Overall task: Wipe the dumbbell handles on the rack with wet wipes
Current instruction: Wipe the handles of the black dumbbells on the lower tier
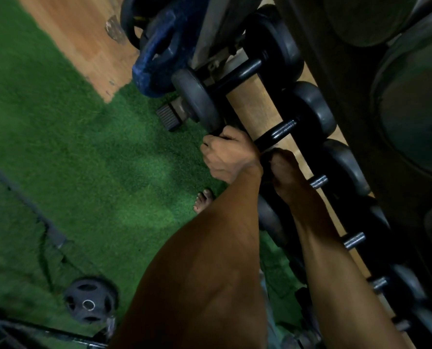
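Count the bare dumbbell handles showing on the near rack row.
5, possibly more hidden behind the arms. Top handle; second handle, which both hands meet at its lower end; third handle; fourth handle; fifth handle, partly hidden.

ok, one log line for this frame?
left hand: grips dumbbell handle | right hand: curled on same handle | wipe: not visible

wet wipe unseen, right hand point(284, 172) shadowed

1. Two hands are showing, the left hand point(225, 154) and the right hand point(285, 172).
2. One loose weight plate point(90, 301) is lying at lower left.
3. One bare foot point(203, 200) is showing at centre.
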Motion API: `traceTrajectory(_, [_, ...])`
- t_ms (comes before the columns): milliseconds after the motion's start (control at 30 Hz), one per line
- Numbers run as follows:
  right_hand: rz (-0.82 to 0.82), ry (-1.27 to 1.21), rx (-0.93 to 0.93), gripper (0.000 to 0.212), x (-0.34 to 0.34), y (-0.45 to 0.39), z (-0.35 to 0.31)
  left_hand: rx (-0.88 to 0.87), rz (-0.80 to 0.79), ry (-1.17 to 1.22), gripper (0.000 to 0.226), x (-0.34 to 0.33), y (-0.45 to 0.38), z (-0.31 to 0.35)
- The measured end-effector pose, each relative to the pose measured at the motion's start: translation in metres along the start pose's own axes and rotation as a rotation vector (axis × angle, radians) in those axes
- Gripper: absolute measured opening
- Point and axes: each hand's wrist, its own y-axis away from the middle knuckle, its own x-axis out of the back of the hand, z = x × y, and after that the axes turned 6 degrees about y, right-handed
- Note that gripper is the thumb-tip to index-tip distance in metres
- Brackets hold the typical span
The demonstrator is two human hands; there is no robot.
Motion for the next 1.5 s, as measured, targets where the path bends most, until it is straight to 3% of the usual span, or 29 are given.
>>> traceTrajectory(67, [0.011,0.21,0.106,0.041,-0.001,0.007,0.005,-0.003,-0.001,0.012,0.04,0.001,0.0,0.0])
traceTrajectory(233, [0.22,0.548,0.135,0.006,0.002,0.017,-0.013,0.031,-0.022,0.006,0.038,0.004,0.0,0.003])
traceTrajectory(300, [0.265,0.638,0.13,0.018,0.003,0.022,-0.026,0.051,-0.031,0.007,0.035,0.004,-0.002,0.002])
traceTrajectory(500, [0.213,0.618,0.357,0.018,-0.004,0.026,-0.056,0.054,-0.007,0.066,0.04,0.017,-0.008,-0.007])
traceTrajectory(633, [0.144,0.459,0.394,0.022,-0.011,0.02,-0.072,0.093,0.041,0.124,0.028,0.028,-0.029,0.002])
traceTrajectory(833, [0.125,0.365,0.715,0.012,-0.042,0.003,-0.102,0.079,0.106,0.278,0.036,0.028,-0.086,0.04])
traceTrajectory(1000, [0.056,0.607,0.766,0.024,-0.063,-0.021,-0.116,0.097,0.048,0.306,0.043,0.022,-0.114,0.066])
traceTrajectory(1067, [0.041,0.713,0.792,0.019,-0.066,-0.022,-0.119,0.107,0.021,0.283,0.045,0.02,-0.119,0.071])
traceTrajectory(1200, [0.258,1.046,0.921,0.009,-0.069,-0.024,-0.128,0.075,0.033,0.203,0.04,0.015,-0.117,0.076])
traceTrajectory(1500, [0.254,1.156,0.752,0.022,-0.096,-0.062,-0.154,0.033,0.137,0.114,0.032,0.015,-0.112,0.079])
